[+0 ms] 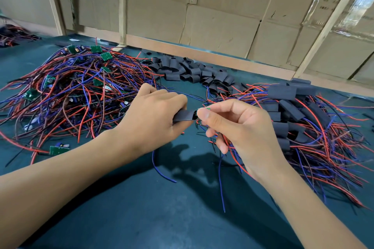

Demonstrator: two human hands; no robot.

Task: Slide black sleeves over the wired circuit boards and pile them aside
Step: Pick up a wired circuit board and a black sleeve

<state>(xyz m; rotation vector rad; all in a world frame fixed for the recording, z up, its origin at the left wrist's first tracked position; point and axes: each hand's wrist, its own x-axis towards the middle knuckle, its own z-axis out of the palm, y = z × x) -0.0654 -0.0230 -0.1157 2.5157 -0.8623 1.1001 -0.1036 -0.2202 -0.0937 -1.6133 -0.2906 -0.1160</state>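
Note:
My left hand (155, 113) pinches a black sleeve (185, 115) above the middle of the green table. My right hand (234, 125) holds a wired circuit board (206, 108) at the sleeve's open end; only a green sliver of it shows, and its red and blue wires hang below my fingers. A pile of bare green boards with red, blue and black wires (66, 91) lies at the left. Loose black sleeves (194, 72) lie in a heap behind my hands. Sleeved boards with wires (299, 119) are piled at the right.
The green table top (162, 208) stretches in front of me. A cardboard wall with wooden battens (222, 16) closes the table's far edge. More wires (12, 34) lie at the far left corner. One bare board (58, 149) lies alone near my left forearm.

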